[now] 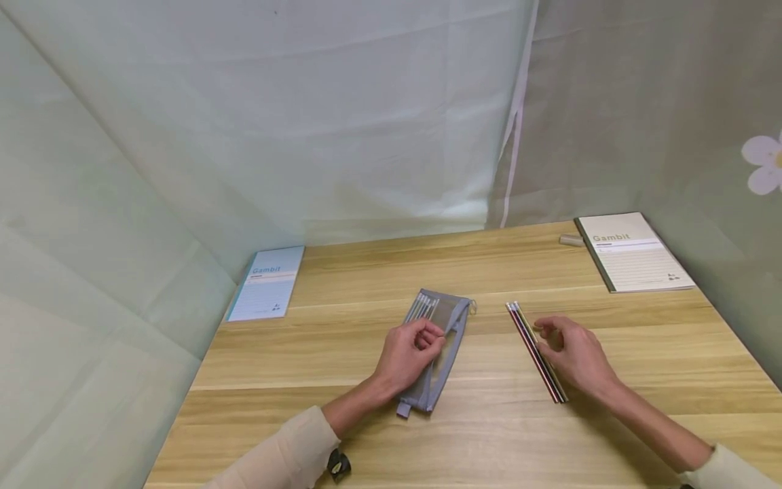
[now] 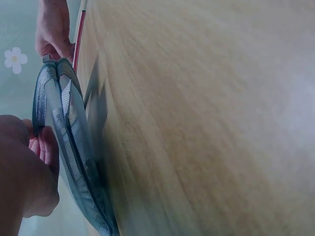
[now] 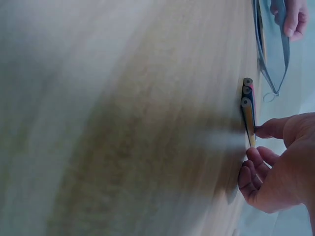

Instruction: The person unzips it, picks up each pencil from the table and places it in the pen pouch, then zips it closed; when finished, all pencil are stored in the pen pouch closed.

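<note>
A grey mesh pencil pouch (image 1: pixel 420 392) lies on the table with its side gaping; several pencils (image 1: pixel 421 307) with pale ends show inside it. My left hand (image 1: pixel 406 353) pinches the pouch's upper edge between thumb and fingers, lifting it, as the left wrist view also shows. To the right, three pencils (image 1: pixel 537 361) lie side by side: one red-striped, one dark, one yellow (image 3: pixel 247 114). Beside them is my right hand (image 1: pixel 580 356), thumb and fingertips at the yellow pencil with a gap between them. Whether the fingertips touch it is unclear.
A blue-edged notebook (image 1: pixel 265 282) lies at the table's left edge. At the back right is a dark-spined notebook (image 1: pixel 632 251), with a small grey block (image 1: pixel 571 240) beside it. Fabric curtains (image 1: pixel 391 122) enclose the wooden table (image 1: pixel 293 435).
</note>
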### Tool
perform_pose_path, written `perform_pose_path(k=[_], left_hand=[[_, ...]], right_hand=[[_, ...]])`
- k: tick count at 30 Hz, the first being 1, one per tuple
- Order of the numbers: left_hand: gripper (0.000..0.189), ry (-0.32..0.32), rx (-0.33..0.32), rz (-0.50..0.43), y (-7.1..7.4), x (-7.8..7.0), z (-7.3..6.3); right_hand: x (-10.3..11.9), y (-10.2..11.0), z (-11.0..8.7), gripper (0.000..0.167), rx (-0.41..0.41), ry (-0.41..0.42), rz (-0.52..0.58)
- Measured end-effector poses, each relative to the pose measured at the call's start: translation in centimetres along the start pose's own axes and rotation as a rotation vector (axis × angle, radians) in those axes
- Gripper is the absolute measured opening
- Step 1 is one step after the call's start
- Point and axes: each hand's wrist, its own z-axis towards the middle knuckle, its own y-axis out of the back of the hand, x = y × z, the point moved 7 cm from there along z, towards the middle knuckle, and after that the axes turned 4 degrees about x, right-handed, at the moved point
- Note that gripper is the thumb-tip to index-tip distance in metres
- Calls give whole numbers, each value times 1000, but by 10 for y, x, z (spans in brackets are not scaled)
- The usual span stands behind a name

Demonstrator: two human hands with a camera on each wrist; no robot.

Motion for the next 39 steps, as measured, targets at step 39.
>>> perform_pose_path(k=[39], left_hand=[[6, -2, 0, 2, 1, 0, -1]], right_hand=[[-6, 14, 4, 27, -158, -7, 32]])
